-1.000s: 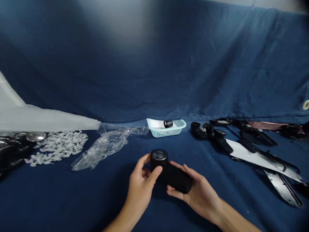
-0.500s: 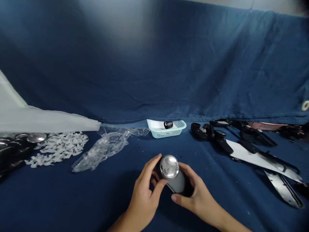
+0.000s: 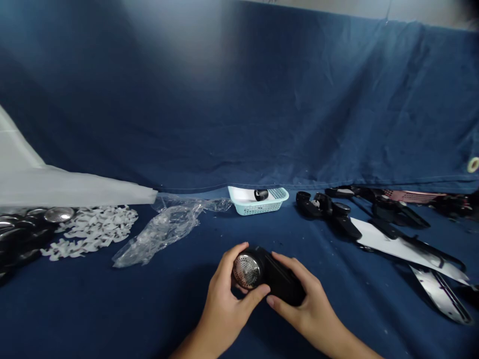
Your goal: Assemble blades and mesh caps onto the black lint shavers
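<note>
Between my hands is a black fabric shaver (image 3: 281, 280) with a round, perforated metal head facing left and toward me. My left hand (image 3: 229, 295) grips the head end, fingers behind the rim and thumb across its lower edge. Around the body's right end, my right hand (image 3: 307, 300) is closed, thumb below and fingers above. The shaver is held above the blue cloth (image 3: 149, 309). Parts of both hands' fingers are hidden behind it.
Small white plastic pieces (image 3: 101, 229) and black round parts with metal mesh (image 3: 59, 214) lie left. A clear plastic bag (image 3: 164, 232) is beside them. A mint basket (image 3: 260, 208) stands ahead, holding a black part. Black shaver bodies (image 3: 342, 219) and white sheets (image 3: 404, 247) lie right.
The shaver has been turned in my hands: its mesh head, which faced upward, has swung left and toward me, showing more of the black body side. Both hands still hold it.
</note>
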{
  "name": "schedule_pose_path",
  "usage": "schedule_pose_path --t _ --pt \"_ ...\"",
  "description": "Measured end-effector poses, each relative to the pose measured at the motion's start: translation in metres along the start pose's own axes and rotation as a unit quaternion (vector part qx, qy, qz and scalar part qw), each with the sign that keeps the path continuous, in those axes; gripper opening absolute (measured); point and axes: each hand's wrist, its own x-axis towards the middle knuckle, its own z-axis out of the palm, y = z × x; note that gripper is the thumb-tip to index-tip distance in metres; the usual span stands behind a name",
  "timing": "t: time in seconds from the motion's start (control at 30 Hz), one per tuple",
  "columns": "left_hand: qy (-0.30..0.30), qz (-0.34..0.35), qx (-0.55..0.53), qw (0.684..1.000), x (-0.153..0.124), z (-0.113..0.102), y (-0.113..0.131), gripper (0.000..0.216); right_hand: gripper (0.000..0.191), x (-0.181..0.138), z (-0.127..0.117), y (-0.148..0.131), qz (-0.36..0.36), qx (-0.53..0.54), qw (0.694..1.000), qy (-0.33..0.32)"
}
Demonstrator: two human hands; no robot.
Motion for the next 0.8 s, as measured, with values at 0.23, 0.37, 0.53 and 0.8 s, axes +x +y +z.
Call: schedule_pose_path --t 0.23,0.37,0.53,0.8 --pt "-0.028 0.020 -0.032 0.999 -0.003 -0.001 -0.002 0.064 0.037 0.008 -0.010 -0.007 0.230 0.340 0.911 -0.024" --pt "-0.059 0.035 -0.029 0.997 -0.004 -0.002 -0.001 0.065 0.037 0.011 -0.009 -0.007 0.270 0.523 0.794 -0.152" --pt "-0.078 0.039 -0.025 0.996 -0.003 -0.005 0.004 0.065 0.043 0.012 -0.008 -0.005 0.245 0.581 0.755 -0.182" --pt "-0.097 0.066 0.023 0.993 -0.002 -0.007 0.004 0.067 0.046 0.010 -0.009 0.002 0.258 0.570 0.762 -0.167"
